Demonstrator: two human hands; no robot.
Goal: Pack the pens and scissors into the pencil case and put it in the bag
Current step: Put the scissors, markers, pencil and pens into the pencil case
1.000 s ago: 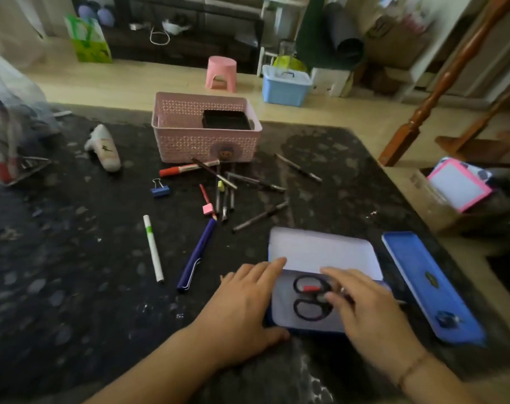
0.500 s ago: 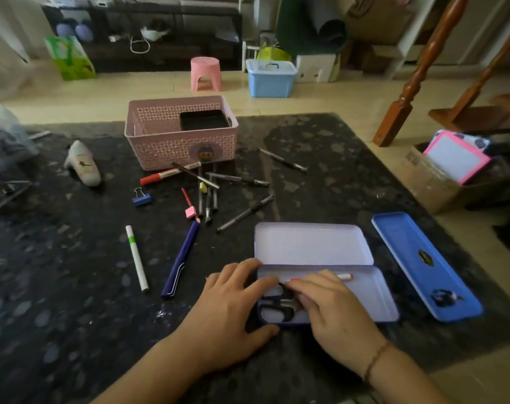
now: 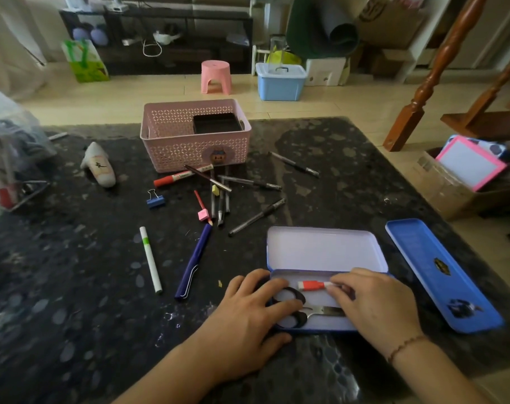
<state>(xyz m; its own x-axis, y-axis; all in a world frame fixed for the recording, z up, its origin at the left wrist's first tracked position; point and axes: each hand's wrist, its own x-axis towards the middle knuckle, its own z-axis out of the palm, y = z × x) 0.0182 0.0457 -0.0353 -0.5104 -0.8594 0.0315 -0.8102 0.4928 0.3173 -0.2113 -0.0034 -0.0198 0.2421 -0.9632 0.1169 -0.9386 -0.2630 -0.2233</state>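
Note:
An open blue pencil case point(image 3: 323, 249) with a pale lilac inside lies near the table's front edge, its lid folded back. Black-handled scissors point(image 3: 326, 311) lie in its tray beside a red-capped pen point(image 3: 310, 285). My left hand point(image 3: 248, 319) grips the case's left end, fingers across the scissor handles. My right hand point(image 3: 376, 307) covers the tray's right half, fingertips pinching the red-capped pen. Loose on the table are a white-green marker point(image 3: 150, 259), a dark blue pen point(image 3: 193, 262), a red marker point(image 3: 178, 177) and several black pens point(image 3: 256, 216).
A pink basket point(image 3: 189, 141) stands at the back of the dark table. A second blue tin point(image 3: 440, 275) lies right of the case. A blue binder clip point(image 3: 155, 199) and a white bottle point(image 3: 100, 169) lie left; a clear plastic bag point(image 3: 5, 158) sits at the far left.
My right hand laid the scissors flat in the tray with blades pointing right, then brought the red-capped pen in above them. My left hand stayed on the case's left end.

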